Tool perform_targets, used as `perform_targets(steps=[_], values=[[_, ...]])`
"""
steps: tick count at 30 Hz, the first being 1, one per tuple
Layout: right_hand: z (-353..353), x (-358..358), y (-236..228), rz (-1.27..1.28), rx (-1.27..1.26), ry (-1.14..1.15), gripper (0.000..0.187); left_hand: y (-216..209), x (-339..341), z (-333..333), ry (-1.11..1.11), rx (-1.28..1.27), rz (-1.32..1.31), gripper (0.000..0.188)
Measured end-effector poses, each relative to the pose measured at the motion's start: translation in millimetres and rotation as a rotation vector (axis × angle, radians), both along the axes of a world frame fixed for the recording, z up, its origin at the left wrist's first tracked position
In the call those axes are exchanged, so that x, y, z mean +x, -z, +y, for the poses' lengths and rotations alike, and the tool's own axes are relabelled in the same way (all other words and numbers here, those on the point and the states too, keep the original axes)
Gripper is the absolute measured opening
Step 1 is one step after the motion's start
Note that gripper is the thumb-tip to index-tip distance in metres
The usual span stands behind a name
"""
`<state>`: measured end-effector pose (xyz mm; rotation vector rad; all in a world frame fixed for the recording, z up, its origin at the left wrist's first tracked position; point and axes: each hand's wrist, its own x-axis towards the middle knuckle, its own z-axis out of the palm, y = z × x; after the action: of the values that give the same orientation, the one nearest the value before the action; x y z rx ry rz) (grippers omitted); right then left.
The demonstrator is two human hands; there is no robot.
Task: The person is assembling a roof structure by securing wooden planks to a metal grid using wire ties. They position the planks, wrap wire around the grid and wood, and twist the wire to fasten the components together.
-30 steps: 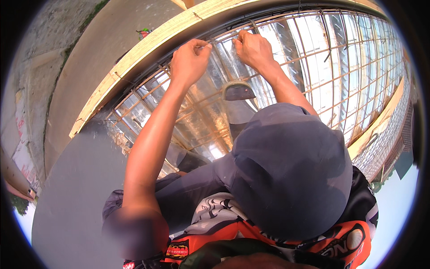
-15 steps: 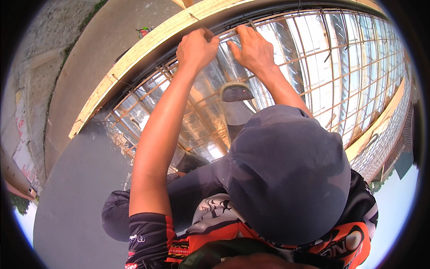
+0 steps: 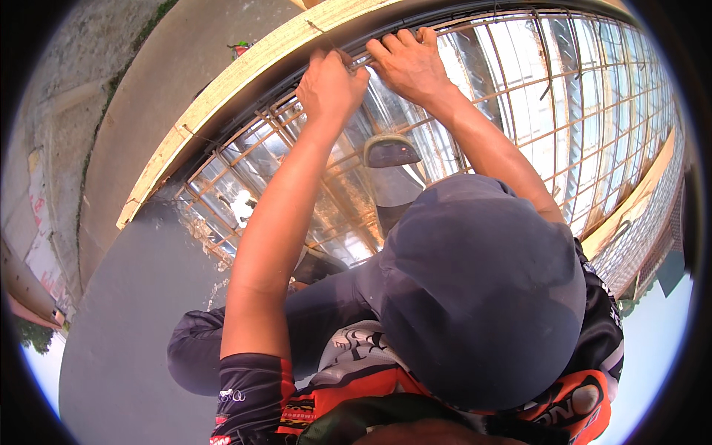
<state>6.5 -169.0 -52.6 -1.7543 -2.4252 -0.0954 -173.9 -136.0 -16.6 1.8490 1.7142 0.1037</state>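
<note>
Both of my hands are at the far edge of a grid of thin rusty steel bars, the rebar mesh, beside a curved-looking timber board. My left hand is closed, its thumb and fingertips pinched together against the edge bars. Whatever lies between those fingertips is hidden. Just to its right, my right hand curls its fingers over the outermost bar of the mesh and grips it. Dark bars run along the board's inner side, under the fingertips.
Shiny reflective sheeting lies below the mesh. My shoe stands among the bars. Grey smooth surface extends at the left, and a second timber strip edges the mesh at the right. Beyond the board the ground lies lower.
My right hand has shifted slightly left and up, its fingers now curled over the edge bar. My left hand has moved a little right and stays closed at the edge.
</note>
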Motion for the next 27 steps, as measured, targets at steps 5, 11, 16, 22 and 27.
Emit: perform_targets(steps=[5,11,16,22,27], values=[[8.5,-1.1,-12.5,0.212,-0.247,0.095,0.029,6.9,-6.6,-4.3,0.020,0.051,-0.028,0.036],[18.4,-3.0,-25.7,0.459,-0.521,0.313,0.039,7.3,-4.1,-6.4,0.040,0.066,-0.017,0.039],[21.4,-5.4,-22.0,0.497,-0.524,0.363,0.036,12.7,-5.4,-7.3,0.064,0.100,0.013,0.039],[27.5,-21.6,-14.5,0.421,-0.438,0.485,0.030,24.7,-1.6,-11.6,0.058,0.188,0.050,0.039],[20.2,-32.8,-0.4,0.507,-0.231,0.498,0.025,24.2,-5.1,-12.2,0.047,0.204,0.017,0.038]])
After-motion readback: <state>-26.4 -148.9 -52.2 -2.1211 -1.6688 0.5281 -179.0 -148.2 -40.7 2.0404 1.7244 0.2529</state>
